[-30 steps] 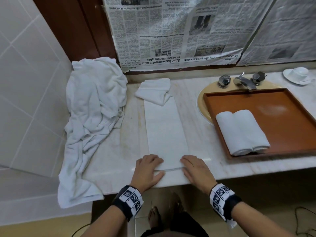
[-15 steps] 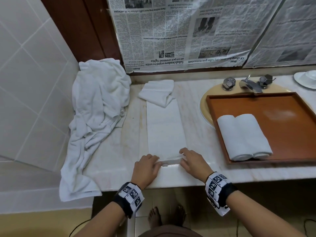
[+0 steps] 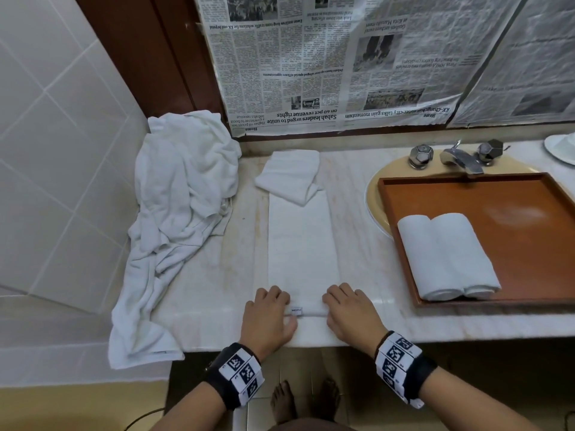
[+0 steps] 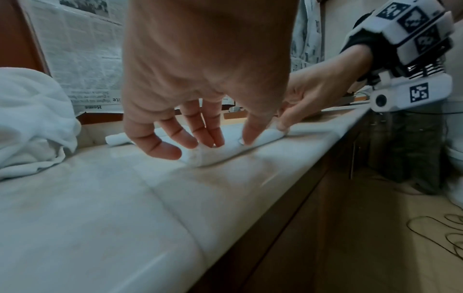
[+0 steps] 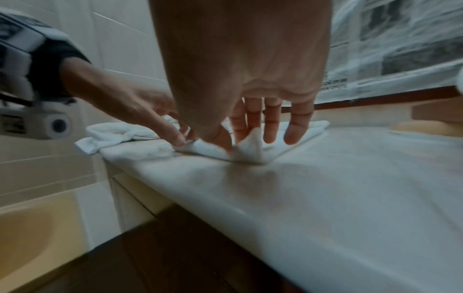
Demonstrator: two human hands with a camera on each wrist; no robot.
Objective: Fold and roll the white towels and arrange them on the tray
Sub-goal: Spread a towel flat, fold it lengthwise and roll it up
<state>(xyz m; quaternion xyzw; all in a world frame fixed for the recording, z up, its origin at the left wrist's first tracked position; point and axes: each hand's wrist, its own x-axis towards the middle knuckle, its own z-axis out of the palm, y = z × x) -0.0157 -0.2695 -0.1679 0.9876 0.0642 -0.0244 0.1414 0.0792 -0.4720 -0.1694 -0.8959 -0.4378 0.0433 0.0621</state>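
Nearest the table [image 3: 357, 331] edge, the left hand [image 3: 267, 318] and right hand [image 3: 350, 315] sit on the two ends of a small roll at the near end of the long folded towel [image 3: 301, 244]. Each grip is curled over and pinching its end of that roll; in the wrist views the fingertips [image 4: 213, 141] dig into the fabric and the right side bunches up a bit under the fingers [image 5: 273, 126]. A little tag [image 3: 296, 310] sticks out of the roll between the hands. The rest of the towel lies flat as a narrow white strip running straight away across the marble. At its far end a loosely folded towel [image 3: 291, 175] overlaps the strip, so that's sitting right in the rolling path. Off to the left a big crumpled towel pile [image 3: 180, 213] hangs over the table edge. To the right, the brown tray [image 3: 529, 237] rests over the sink [image 3: 378, 194], with two rolled towels [image 3: 448, 256] side by side and touching in its near left corner. Behind the tray is the faucet [image 3: 460, 157], and newspaper [image 3: 326, 63] covers the wall behind.
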